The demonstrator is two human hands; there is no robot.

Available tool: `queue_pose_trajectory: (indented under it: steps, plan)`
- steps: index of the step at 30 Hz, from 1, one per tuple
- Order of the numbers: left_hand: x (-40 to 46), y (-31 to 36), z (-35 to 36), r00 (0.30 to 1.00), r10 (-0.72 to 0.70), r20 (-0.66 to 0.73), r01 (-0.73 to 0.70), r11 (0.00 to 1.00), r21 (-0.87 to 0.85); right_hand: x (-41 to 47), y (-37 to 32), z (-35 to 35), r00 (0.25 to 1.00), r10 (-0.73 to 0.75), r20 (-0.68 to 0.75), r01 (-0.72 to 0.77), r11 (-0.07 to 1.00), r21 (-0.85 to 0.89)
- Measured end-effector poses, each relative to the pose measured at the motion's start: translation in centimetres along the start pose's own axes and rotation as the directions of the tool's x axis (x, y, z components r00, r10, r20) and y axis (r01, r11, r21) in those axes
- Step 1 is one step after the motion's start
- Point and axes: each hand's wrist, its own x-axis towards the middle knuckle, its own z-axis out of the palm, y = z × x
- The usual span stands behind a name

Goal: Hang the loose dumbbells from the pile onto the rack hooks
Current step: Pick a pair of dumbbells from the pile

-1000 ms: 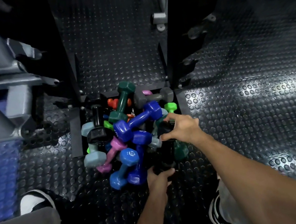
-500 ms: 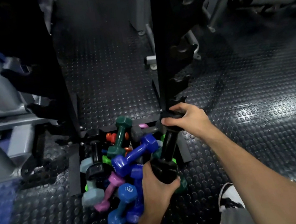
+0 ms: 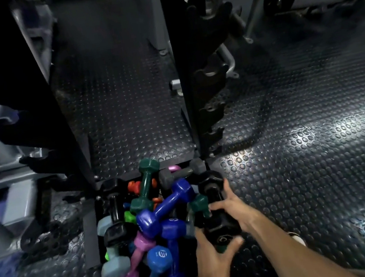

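Floor: black studded rubber matting, dim gym, glare patches to the right of the hands.
Rack: two black uprights w/ hooks beyond the hands; every hook in view is bare.
Pile: loose dumbbells heaped at rack base, just left of both hands; blue, purple, green, pink, grey, black, all crossed over each other.
Black dumbbell: task item in hand, tilted, far head up toward right upright, near head low toward the person; looks lifted off the pile but far end may be touching it, can't tell.
Right hand: fingers curled over the handle and near head.
Left hand: cupped under near head, thumb and fingers wrapped round it, bearing wt.
Step (judged): carry up to a hook on right upright.
Risk 1: big head, grip near one end only; far end could swing and clip the upright or miss the hook.
Risk 2: green dumbbell sits right against the handle; a drag could topple the heap.
Risk 3: a slip drops it near the shoe.
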Motion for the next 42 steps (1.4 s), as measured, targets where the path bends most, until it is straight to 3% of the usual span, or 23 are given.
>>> queue_pose_trajectory:
  steps: [2,5,8,13,18,22,24,27,32,42]
  plan:
    - [0.3,-0.5,-0.7,0.998,0.014,0.065,-0.015,1.0,0.013,0.1,0.7,0.1,0.998,0.038,-0.059,-0.034,0.997,0.071]
    - [0.9,0.1,-0.6,0.998,0.067,-0.014,-0.067,0.997,0.046,0.0,0.7,1.1,0.983,0.072,-0.168,-0.054,0.992,0.113]
    - [1.5,1.1,-0.7,0.997,0.002,-0.083,-0.002,1.0,0.0,-0.5,0.8,1.9,0.975,0.088,-0.206,-0.07,0.993,0.094]
    - [2.1,1.2,-0.7,1.0,-0.016,-0.013,0.016,1.0,0.019,-0.7,0.3,1.0,0.989,0.034,-0.142,-0.014,0.99,0.141]
    - [6.1,3.8,-2.4,0.988,0.072,0.137,-0.083,0.994,0.078,1.7,-1.9,-2.4,0.97,-0.02,-0.24,0.069,0.978,0.198]
    - [13.2,10.1,-4.1,0.991,0.128,-0.039,-0.133,0.978,-0.161,4.4,-4.5,-6.5,0.949,-0.04,-0.313,0.11,0.972,0.208]
    - [16.4,13.9,-4.1,0.988,0.146,-0.056,-0.155,0.964,-0.215,5.9,-6.0,-8.2,0.936,-0.06,-0.346,0.138,0.969,0.206]
    - [20.3,18.3,-3.0,0.981,0.188,-0.038,-0.19,0.922,-0.337,8.5,-8.4,-10.3,0.922,-0.106,-0.373,0.172,0.974,0.149]
    - [23.6,20.0,-0.6,0.987,0.159,0.031,-0.131,0.896,-0.425,12.0,-11.8,-11.9,0.929,-0.182,-0.322,0.183,0.983,-0.025]
    - [24.3,19.4,0.3,0.98,0.2,0.02,-0.171,0.882,-0.44,17.5,-15.0,-11.0,0.94,-0.212,-0.266,0.164,0.968,-0.193]
